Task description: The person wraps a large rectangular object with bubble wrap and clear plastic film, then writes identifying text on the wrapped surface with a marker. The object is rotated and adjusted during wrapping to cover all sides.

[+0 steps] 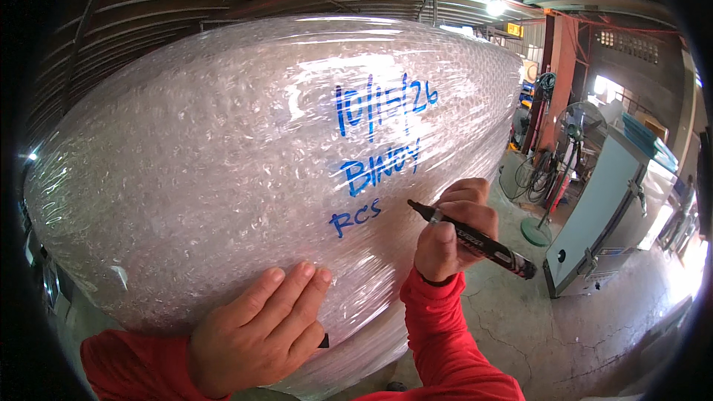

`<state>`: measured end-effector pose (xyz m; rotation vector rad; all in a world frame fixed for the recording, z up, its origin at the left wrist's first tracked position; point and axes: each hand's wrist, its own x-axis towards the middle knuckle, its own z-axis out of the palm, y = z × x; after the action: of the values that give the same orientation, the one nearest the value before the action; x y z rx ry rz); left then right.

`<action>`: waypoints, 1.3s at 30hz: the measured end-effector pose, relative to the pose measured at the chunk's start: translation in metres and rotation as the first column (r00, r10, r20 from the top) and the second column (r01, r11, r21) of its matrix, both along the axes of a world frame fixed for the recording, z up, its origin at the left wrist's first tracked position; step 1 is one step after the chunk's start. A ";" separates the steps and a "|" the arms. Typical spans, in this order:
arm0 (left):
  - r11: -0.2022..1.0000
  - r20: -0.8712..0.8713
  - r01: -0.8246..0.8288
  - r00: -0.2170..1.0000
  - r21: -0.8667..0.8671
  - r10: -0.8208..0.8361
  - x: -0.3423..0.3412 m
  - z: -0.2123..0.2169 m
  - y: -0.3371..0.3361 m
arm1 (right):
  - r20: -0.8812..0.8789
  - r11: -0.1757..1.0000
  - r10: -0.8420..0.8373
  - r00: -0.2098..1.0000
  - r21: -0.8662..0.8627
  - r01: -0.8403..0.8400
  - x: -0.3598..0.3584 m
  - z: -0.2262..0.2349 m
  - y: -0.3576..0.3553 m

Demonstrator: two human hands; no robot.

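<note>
A large bulging bundle in clear bubble wrap and stretch film (200, 156) fills the middle of the view. Blue handwriting (382, 167) runs over it in three lines. My right hand (457, 230) grips a black marker (486, 247), its uncapped tip pointing left, close to the lowest line; whether the tip touches the film I cannot tell. My left hand (267, 327) lies on the lower part of the wrap, fingers stretched out. A small black piece (324, 341) shows at the edge of that hand, mostly hidden, and I cannot make out whether it is held.
To the right stand a grey metal cabinet (594, 215) with blue items on top and a pedestal fan (575, 130) on a green base. Coiled hoses (546, 83) hang by a reddish post (561, 67). Cracked concrete floor (512, 327) lies below.
</note>
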<state>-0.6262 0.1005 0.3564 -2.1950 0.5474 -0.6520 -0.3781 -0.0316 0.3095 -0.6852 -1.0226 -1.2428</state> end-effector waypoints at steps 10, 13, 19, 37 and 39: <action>1.000 0.008 0.004 1.000 0.017 -0.004 -0.001 0.002 -0.001 | -0.021 0.996 -0.076 0.997 -0.039 0.075 0.000 -0.003 0.004; 1.000 0.014 0.003 1.000 0.029 -0.003 -0.001 0.002 -0.001 | -0.013 0.997 -0.070 0.997 -0.029 0.070 0.000 -0.001 0.004; 0.999 0.026 0.011 1.000 0.032 -0.012 -0.001 0.001 0.000 | -0.065 0.997 -0.071 0.995 0.003 0.071 0.000 -0.001 0.004; 1.000 0.030 0.013 0.999 0.018 -0.014 0.000 0.000 0.000 | 0.024 0.980 -0.138 0.990 -0.141 0.140 0.000 0.000 0.001; 0.999 0.050 0.014 0.999 0.049 -0.016 0.000 0.000 0.000 | -0.014 0.993 -0.063 0.998 -0.097 0.062 0.000 -0.001 0.003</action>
<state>-0.6266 0.1008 0.3567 -2.1253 0.5484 -0.6936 -0.3778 -0.0290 0.3086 -0.8067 -1.0594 -1.2455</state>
